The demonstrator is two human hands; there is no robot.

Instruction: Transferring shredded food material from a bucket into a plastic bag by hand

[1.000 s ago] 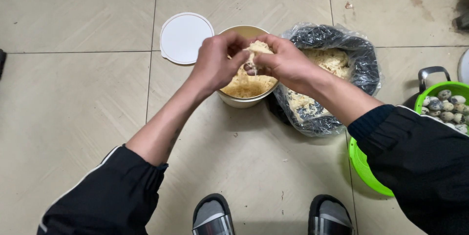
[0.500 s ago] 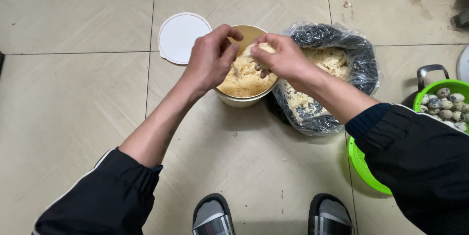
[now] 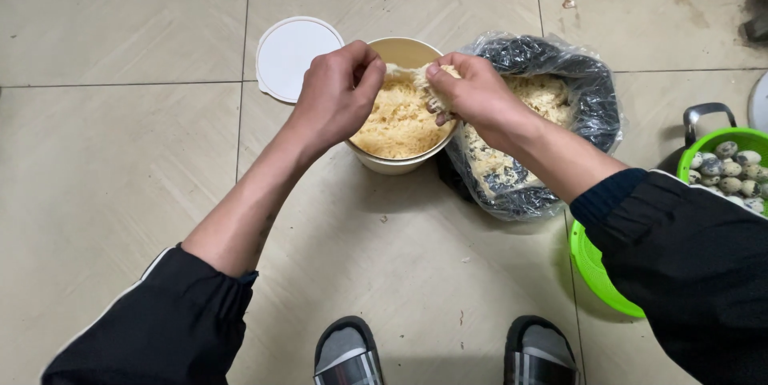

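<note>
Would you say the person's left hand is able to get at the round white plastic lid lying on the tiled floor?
Probably yes: the round white plastic lid lies uncovered just beside the left hand, nothing between them, though that hand is pinching yellowish shreds.

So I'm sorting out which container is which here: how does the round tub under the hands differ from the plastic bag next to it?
The tub is a rigid, round, cream-coloured container with a smooth rim, while the bag is soft, crinkled clear plastic over a dark lining. The tub sits directly under the left hand and right hand, which pinch a clump of shreds above it; the bag stands beside it, untouched. Both are open and hold the same pale yellow shredded stuff.
</note>
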